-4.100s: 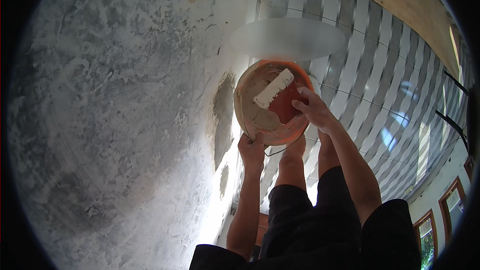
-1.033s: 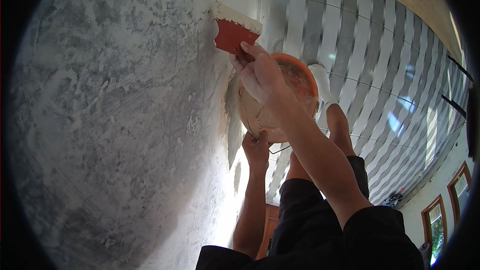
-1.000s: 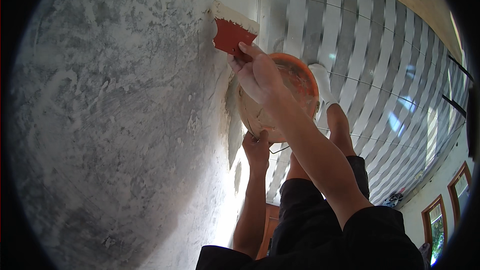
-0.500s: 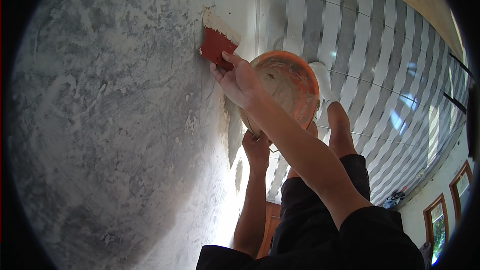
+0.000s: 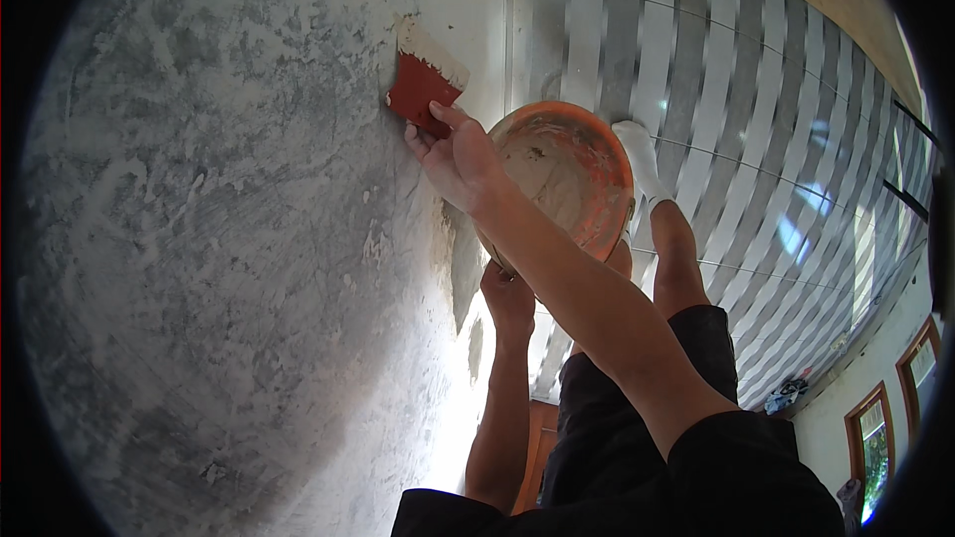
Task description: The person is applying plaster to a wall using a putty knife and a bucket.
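Observation:
My right hand pinches a flat red putty scraper, thumb on its face and fingers beneath. Pale filler lies along the scraper's far edge, against the grey, patchy wall; whether blade and wall touch is hard to tell. Under my right forearm is an orange bucket, its inside smeared with beige paste. My left hand grips the bucket's near rim, its fingers partly hidden behind the edge.
Striped grey and white floor tiles spread out to the right of the wall. My foot in a white sock stands beside the bucket. A bundle of cloth lies far right, near wood-framed windows.
My right hand and the scraper have shifted slightly left along the wall. The bucket and my left hand stay nearly where they were.

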The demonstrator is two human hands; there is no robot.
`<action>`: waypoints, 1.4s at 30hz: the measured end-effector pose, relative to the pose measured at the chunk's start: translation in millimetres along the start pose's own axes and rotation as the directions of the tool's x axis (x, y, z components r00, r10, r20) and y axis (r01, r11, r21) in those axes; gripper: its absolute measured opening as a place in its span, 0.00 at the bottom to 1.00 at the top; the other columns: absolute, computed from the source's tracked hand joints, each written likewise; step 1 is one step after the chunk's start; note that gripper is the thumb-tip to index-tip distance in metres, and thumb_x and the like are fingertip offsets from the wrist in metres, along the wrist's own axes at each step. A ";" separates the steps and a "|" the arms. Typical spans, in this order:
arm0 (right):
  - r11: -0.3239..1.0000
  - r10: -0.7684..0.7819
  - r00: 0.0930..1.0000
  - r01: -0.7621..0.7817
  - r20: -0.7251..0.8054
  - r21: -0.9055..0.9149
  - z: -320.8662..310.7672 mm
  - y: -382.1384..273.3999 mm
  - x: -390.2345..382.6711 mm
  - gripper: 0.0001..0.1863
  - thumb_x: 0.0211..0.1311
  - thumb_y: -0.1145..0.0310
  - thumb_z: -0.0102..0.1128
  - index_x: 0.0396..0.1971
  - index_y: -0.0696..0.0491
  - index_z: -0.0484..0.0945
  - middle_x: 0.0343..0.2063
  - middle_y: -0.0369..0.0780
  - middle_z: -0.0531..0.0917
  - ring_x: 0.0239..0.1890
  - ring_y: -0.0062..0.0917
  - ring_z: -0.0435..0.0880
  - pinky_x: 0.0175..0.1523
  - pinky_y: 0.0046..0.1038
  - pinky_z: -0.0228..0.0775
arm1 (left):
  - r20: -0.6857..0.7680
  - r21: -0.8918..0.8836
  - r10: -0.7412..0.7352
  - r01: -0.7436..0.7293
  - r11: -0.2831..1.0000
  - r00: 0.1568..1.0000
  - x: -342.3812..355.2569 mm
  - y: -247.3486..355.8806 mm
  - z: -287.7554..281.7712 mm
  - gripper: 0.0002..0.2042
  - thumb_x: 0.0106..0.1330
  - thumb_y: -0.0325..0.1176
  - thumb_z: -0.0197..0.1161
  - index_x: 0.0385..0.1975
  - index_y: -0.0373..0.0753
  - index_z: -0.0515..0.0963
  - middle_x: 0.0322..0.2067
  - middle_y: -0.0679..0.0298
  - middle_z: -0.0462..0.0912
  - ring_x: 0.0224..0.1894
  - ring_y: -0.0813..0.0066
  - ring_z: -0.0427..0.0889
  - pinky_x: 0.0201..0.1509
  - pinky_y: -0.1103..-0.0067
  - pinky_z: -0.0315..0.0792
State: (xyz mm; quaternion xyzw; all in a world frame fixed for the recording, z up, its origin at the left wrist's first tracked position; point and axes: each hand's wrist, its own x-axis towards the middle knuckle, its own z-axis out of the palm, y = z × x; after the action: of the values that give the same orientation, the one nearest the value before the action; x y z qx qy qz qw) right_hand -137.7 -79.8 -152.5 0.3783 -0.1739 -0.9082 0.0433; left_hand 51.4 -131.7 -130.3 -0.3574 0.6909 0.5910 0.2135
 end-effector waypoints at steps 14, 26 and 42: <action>1.000 0.014 1.000 -0.014 0.026 0.024 -7.1 -2.0 6.3 0.15 0.64 0.75 0.51 0.50 0.57 0.65 0.47 0.42 0.74 0.41 0.27 0.73 0.46 0.26 0.71 | 0.009 -0.138 -0.030 0.031 0.990 1.000 -1.5 -7.7 1.2 0.08 0.60 0.23 0.64 0.36 0.29 0.73 0.31 0.62 0.81 0.31 0.82 0.77 0.31 0.84 0.71; 1.000 0.006 1.000 -0.006 0.021 -0.001 -2.5 -6.3 3.4 0.13 0.64 0.75 0.52 0.48 0.56 0.66 0.44 0.41 0.74 0.39 0.26 0.72 0.45 0.26 0.70 | -0.026 -0.082 -0.054 0.052 0.995 0.998 0.0 -8.4 0.4 0.09 0.60 0.24 0.64 0.37 0.29 0.74 0.31 0.62 0.82 0.30 0.81 0.77 0.32 0.84 0.71; 0.997 0.029 0.998 -0.025 0.059 -0.073 -9.8 -9.2 0.0 0.09 0.65 0.74 0.50 0.45 0.53 0.68 0.43 0.41 0.76 0.39 0.27 0.74 0.43 0.28 0.70 | 0.032 0.009 -0.095 0.094 0.995 0.995 -0.3 -2.9 -1.1 0.10 0.62 0.23 0.62 0.41 0.28 0.73 0.37 0.58 0.81 0.37 0.77 0.80 0.41 0.81 0.74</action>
State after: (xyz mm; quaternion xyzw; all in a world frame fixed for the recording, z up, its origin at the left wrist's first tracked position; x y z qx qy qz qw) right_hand -130.3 -74.0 -162.2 0.3468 -0.1474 -0.9241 0.0638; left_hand 53.9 -132.8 -131.8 -0.3794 0.6719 0.5833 0.2536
